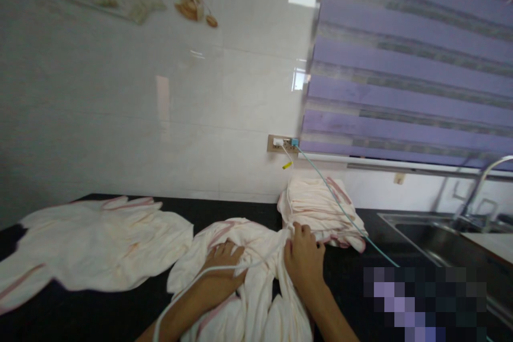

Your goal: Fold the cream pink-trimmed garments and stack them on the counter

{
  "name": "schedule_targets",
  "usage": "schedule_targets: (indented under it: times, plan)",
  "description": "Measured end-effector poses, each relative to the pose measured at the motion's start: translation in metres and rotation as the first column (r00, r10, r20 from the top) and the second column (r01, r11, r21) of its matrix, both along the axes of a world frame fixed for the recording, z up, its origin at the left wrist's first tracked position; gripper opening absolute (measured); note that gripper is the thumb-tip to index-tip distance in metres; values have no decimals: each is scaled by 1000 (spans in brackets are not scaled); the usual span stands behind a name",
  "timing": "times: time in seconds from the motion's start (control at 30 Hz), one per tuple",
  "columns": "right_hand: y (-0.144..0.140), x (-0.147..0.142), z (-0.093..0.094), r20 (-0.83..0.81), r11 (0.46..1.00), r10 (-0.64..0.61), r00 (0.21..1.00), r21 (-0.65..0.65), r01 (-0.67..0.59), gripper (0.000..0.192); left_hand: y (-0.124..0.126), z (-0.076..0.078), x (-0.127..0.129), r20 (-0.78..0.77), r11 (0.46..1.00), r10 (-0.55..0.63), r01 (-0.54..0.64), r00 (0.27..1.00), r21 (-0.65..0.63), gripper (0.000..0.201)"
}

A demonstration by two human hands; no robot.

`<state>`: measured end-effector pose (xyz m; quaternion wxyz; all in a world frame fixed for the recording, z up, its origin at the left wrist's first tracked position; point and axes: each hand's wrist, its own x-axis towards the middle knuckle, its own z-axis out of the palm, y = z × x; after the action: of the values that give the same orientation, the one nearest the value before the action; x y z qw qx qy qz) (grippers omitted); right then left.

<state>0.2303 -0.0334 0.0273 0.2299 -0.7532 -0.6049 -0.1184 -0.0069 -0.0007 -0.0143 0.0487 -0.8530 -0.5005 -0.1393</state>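
A cream cloth piece with pink edging [256,286] lies bunched and creased on the dark counter in front of me. My left hand [224,259] rests on its left part, palm down with the fingers stretched over the fabric. On the other side, my right hand [305,256] has its fingers curled round a gathered part of the same cloth. Just behind the right hand is a stack of folded cream cloths [316,203]. Another cream cloth [116,246] is spread loosely on the left. A white cable [216,268] passes over my left wrist and the bunched cloth.
A wall socket [282,144] holds a white plug and a blue one. From it a teal cable [340,206] runs across the stack towards the sink [425,238] and faucet [481,187] on the right. A purple striped blind [401,75] hangs above. The lower right is pixelated.
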Motion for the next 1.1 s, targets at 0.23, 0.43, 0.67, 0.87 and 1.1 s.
schedule_targets:
  times: [0.23,0.43,0.67,0.87,1.1]
  plan:
    - [-12,39,-16,-79,977,-194,978,-103,185,63,-5,16,0,99,997,-74,77,992,-30,42]
    - [1,86,-28,-132,951,-280,951,-174,255,61,-2,12,-1,86,998,-24,29,996,-55,44]
    - [-1,100,-37,-171,978,-195,966,35,203,49,-2,12,1,145,998,-51,56,988,-32,42]
    - [-7,75,-4,-287,944,-77,955,288,162,50,0,12,1,146,999,-48,48,988,0,41]
    - [-18,-14,-1,-281,820,566,775,290,-493,20,2,13,-2,139,991,-124,115,982,71,33]
